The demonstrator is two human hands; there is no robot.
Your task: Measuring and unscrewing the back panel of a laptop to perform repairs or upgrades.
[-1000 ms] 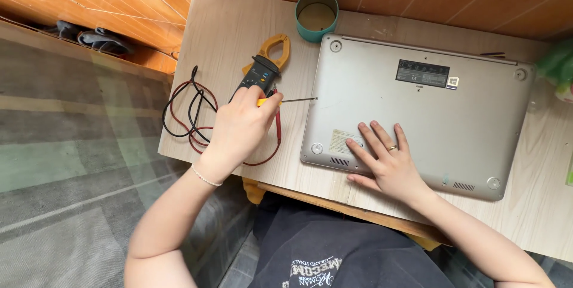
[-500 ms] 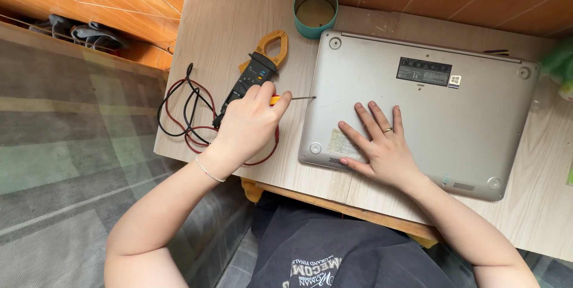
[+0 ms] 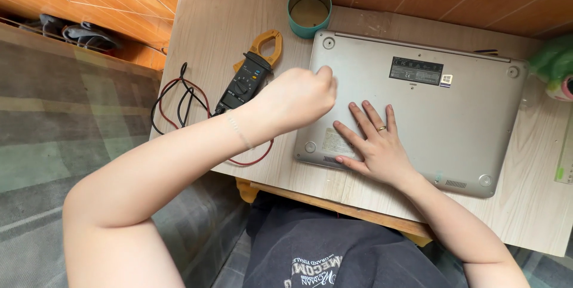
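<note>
2 hands on an upturned laptop at the desk.

The left hand (image 3: pixel 295 100) has its fingers curled into a fist over the near-left part of the laptop (image 3: pixel 418 109); whether they grip anything cannot be told. The right hand (image 3: pixel 373 145) lies flat on the grey base, fingers spread wide, holding nothing. The laptop's long axis runs left to right across the desk (image 3: pixel 209 31). Left of it lies a clamp meter (image 3: pixel 250 73) with leads (image 3: pixel 176 103); behind stands a teal cup (image 3: pixel 309 8), its contents unclear.
</note>
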